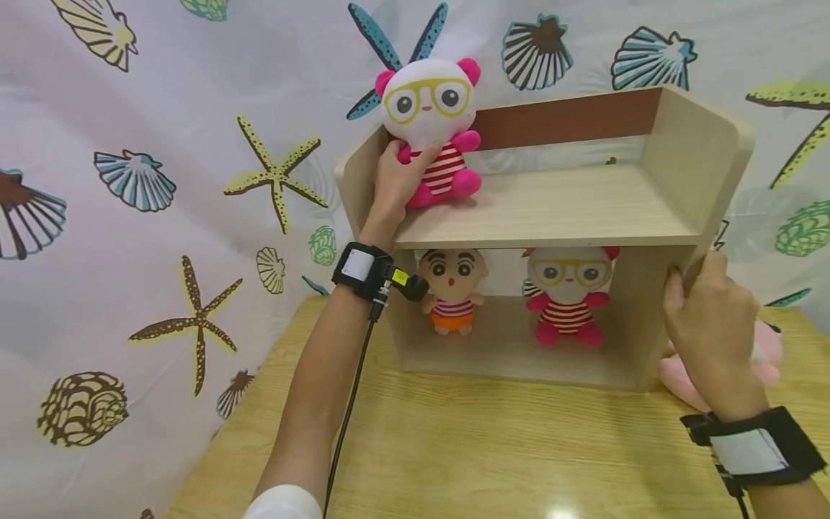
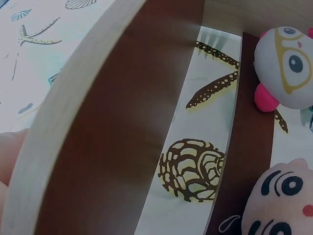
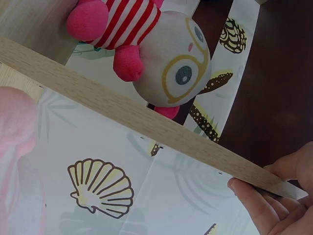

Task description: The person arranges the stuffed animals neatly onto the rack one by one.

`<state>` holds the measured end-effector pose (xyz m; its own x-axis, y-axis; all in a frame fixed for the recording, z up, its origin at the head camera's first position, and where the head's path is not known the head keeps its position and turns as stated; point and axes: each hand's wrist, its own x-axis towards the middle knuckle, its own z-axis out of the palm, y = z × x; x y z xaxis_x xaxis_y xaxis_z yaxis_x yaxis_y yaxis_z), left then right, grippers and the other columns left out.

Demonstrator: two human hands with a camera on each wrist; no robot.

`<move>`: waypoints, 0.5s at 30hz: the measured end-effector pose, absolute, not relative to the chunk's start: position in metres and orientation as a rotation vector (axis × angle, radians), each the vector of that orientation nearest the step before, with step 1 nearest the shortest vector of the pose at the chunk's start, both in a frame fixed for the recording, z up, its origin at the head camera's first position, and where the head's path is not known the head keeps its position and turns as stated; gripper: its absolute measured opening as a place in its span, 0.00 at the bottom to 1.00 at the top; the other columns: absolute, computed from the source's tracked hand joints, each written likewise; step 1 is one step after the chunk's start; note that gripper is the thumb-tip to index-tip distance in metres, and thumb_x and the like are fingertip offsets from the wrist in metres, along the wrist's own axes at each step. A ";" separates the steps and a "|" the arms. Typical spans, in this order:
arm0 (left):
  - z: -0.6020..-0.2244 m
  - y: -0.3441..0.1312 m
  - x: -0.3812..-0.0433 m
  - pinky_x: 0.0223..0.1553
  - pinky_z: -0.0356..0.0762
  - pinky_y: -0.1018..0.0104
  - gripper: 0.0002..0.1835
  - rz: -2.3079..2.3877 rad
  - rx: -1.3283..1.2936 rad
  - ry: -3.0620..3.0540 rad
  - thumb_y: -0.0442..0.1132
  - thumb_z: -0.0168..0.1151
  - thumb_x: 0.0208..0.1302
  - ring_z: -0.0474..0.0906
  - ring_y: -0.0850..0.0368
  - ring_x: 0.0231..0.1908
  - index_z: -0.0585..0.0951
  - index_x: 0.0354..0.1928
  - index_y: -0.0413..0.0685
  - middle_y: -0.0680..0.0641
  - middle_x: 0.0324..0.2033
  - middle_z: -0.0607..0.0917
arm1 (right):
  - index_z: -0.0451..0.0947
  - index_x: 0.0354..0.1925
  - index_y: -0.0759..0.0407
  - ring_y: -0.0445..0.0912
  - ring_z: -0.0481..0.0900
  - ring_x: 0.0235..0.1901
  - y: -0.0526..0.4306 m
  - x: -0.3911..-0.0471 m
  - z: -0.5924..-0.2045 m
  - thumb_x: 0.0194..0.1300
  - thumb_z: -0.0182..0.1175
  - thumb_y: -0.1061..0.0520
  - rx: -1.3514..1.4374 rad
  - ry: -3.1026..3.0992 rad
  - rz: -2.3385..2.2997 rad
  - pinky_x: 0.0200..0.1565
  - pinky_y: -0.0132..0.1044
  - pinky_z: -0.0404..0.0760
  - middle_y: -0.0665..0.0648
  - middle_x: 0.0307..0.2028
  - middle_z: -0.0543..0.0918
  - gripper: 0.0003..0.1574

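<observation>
At the top centre of the frame, the upper panda plush (image 1: 428, 112) is on or just above the left end of the shelf unit's (image 1: 583, 205) top board, its striped torso clamped in the left hand (image 1: 397, 176); at the right of the frame, the right hand (image 1: 716, 324) grips the unit's side edge. The toy looks light, squashy, hard to break and unlikely to slip, so take it round the torso rather than by 1 small ear.

Head view facing forward-down, wrist views close — all sharing shelf (image 1: 570, 202)
</observation>
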<state>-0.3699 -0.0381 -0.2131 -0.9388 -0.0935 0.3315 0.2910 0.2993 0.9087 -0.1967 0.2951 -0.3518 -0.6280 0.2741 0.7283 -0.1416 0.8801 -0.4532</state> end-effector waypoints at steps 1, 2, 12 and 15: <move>-0.213 -0.038 -0.369 0.50 0.75 0.69 0.33 -1.678 -0.183 -2.251 0.53 0.67 0.65 0.76 0.59 0.49 0.69 0.67 0.48 0.49 0.52 0.79 | 0.66 0.47 0.82 0.76 0.76 0.21 0.295 -0.197 -0.351 0.71 0.54 0.60 -0.099 -2.172 0.604 0.14 0.59 0.71 0.81 0.23 0.74 0.22; -0.213 -0.038 -0.369 0.51 0.75 0.69 0.33 -1.677 -0.185 -2.251 0.53 0.66 0.65 0.76 0.59 0.49 0.69 0.67 0.48 0.49 0.52 0.79 | 0.66 0.46 0.82 0.76 0.76 0.21 0.295 -0.197 -0.351 0.71 0.54 0.60 -0.101 -2.174 0.604 0.13 0.55 0.69 0.80 0.23 0.74 0.22; -0.218 -0.045 -0.364 0.52 0.75 0.69 0.33 -1.710 -0.232 -2.220 0.53 0.66 0.65 0.75 0.59 0.52 0.66 0.67 0.49 0.49 0.55 0.77 | 0.67 0.44 0.82 0.73 0.74 0.18 0.294 -0.196 -0.351 0.70 0.55 0.60 -0.097 -2.163 0.612 0.12 0.42 0.60 0.79 0.21 0.73 0.20; -0.218 -0.046 -0.363 0.51 0.76 0.69 0.34 -1.721 -0.269 -2.204 0.53 0.67 0.64 0.75 0.60 0.52 0.66 0.66 0.50 0.50 0.55 0.77 | 0.66 0.44 0.82 0.73 0.74 0.17 0.295 -0.196 -0.351 0.70 0.54 0.60 -0.106 -2.163 0.612 0.12 0.42 0.59 0.79 0.20 0.72 0.20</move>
